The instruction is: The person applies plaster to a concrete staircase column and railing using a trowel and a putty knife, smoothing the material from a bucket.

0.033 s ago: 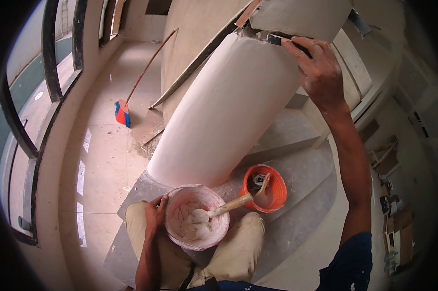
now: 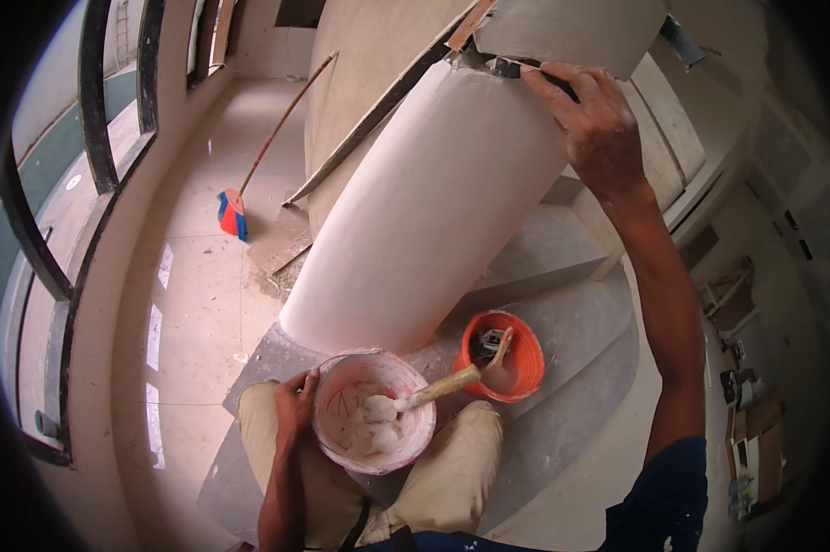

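My right hand (image 2: 599, 124) is raised at the upper right, closed around a small black-handled scraper (image 2: 507, 67). The scraper's tip meets the rough, open joint at the top of a smooth white curved column (image 2: 415, 212); its blade is mostly hidden. Between my knees rests a white bucket (image 2: 326, 428) with white paste (image 2: 373, 442) inside. My left hand (image 2: 295, 400) grips the bucket's left side, fingers closed at the rim. A trowel with a wooden handle (image 2: 442, 386) lies in the bucket, its blade coated in paste.
An orange bucket (image 2: 529, 368) holding a brush-like tool stands right of the white one, on the grey steps (image 2: 571, 368). A red and blue broom (image 2: 233, 216) leans against the pale curved wall at left. Black window bars (image 2: 93, 101) edge the left; planks and clutter (image 2: 755, 442) lie far right.
My right hand has shifted slightly left and up along the joint, and the scraper has turned so less of it shows. My left hand and the white bucket stay put.
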Motion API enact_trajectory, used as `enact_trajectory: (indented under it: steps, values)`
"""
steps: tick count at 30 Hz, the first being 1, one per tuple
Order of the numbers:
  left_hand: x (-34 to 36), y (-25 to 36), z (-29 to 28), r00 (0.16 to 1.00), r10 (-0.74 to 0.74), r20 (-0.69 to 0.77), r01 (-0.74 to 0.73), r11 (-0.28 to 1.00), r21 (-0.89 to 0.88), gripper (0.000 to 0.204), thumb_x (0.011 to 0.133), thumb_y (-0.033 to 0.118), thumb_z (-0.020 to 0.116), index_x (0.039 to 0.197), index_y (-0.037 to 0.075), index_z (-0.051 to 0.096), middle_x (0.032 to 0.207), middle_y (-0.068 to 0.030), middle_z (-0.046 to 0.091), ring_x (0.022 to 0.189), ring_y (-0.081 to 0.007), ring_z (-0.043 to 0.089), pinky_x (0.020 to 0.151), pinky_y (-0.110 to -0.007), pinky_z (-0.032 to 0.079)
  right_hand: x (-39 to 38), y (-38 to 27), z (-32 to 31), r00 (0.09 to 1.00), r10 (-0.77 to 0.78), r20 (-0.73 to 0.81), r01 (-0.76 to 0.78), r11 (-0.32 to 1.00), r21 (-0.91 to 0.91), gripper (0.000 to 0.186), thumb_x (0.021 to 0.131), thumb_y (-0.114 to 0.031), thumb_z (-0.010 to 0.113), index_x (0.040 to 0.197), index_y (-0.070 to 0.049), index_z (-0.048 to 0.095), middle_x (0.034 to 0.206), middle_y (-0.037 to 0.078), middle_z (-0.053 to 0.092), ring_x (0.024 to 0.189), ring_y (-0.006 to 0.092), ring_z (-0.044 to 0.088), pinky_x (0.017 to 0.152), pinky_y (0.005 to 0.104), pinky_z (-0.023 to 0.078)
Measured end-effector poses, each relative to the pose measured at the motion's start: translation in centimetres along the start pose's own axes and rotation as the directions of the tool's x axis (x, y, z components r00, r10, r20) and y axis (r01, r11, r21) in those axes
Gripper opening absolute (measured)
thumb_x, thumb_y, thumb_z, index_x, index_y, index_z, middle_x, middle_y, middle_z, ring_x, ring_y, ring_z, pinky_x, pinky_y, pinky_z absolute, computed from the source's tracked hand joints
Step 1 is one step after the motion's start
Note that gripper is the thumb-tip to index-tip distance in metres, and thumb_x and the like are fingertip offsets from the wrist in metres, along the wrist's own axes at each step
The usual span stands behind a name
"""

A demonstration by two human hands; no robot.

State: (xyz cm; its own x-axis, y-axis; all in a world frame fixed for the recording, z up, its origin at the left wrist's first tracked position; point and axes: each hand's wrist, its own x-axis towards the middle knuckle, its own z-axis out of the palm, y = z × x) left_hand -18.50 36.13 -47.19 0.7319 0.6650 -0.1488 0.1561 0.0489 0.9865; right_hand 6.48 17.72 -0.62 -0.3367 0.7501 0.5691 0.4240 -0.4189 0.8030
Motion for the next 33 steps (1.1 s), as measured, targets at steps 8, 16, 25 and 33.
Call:
enact_trajectory:
  steps: [8, 16, 25, 33]
  values:
    - [0.1, -0.5, 0.0, 0.999, 0.033, 0.001, -0.033, 0.999, 0.029, 0.044, 0.099, 0.036, 0.065, 0.11, -0.006, 0.072, 0.089, -0.0119, 0.075, 0.083, -0.0139, 0.065, 0.078, -0.033, 0.053, 0.9, -1.0, 1.6, 0.997, -0.016, 0.076, 0.017, 1.0, -0.021, 0.036, 0.083, -0.003, 0.064, 0.116, -0.013, 0.072, 0.107, 0.003, 0.065, 0.099, 0.0235, 0.062, 0.084, 0.0355, 0.059]
    - [0.2, -0.6, -0.1, 1.0, 0.023, -0.01, -0.023, 0.999, 0.042, 0.044, 0.098, 0.037, 0.065, 0.111, -0.005, 0.072, 0.086, -0.0112, 0.074, 0.081, -0.013, 0.064, 0.076, -0.033, 0.053, -1.9, 2.8, -0.4, 0.992, 0.045, 0.114, -0.037, 0.997, -0.072, 0.039, 0.084, -0.006, 0.067, 0.119, -0.02, 0.074, 0.107, 0.004, 0.063, 0.101, 0.0225, 0.062, 0.084, 0.0364, 0.059]
    - [0.1, -0.2, 0.0, 1.0, 0.002, -0.003, -0.002, 1.0, -0.006, 0.044, 0.099, 0.035, 0.064, 0.114, -0.006, 0.072, 0.094, -0.0136, 0.076, 0.087, -0.0149, 0.066, 0.081, -0.032, 0.053, -0.4, 0.3, 0.3, 0.998, -0.055, -0.024, 0.055, 0.998, -0.036, 0.033, 0.084, -0.011, 0.066, 0.116, -0.018, 0.075, 0.109, 0.004, 0.063, 0.103, 0.0224, 0.062, 0.091, 0.0357, 0.056]
    - [0.0, 0.2, -0.7, 1.0, 0.017, -0.021, -0.014, 0.991, 0.137, 0.046, 0.099, 0.038, 0.065, 0.115, -0.005, 0.072, 0.095, -0.014, 0.076, 0.089, -0.0165, 0.067, 0.083, -0.034, 0.053, 0.4, 0.1, 1.8, 0.997, -0.025, -0.075, 0.018, 0.996, -0.092, 0.022, 0.083, -0.013, 0.068, 0.104, -0.011, 0.075, 0.111, 0.002, 0.065, 0.107, 0.0203, 0.063, 0.091, 0.0321, 0.058]
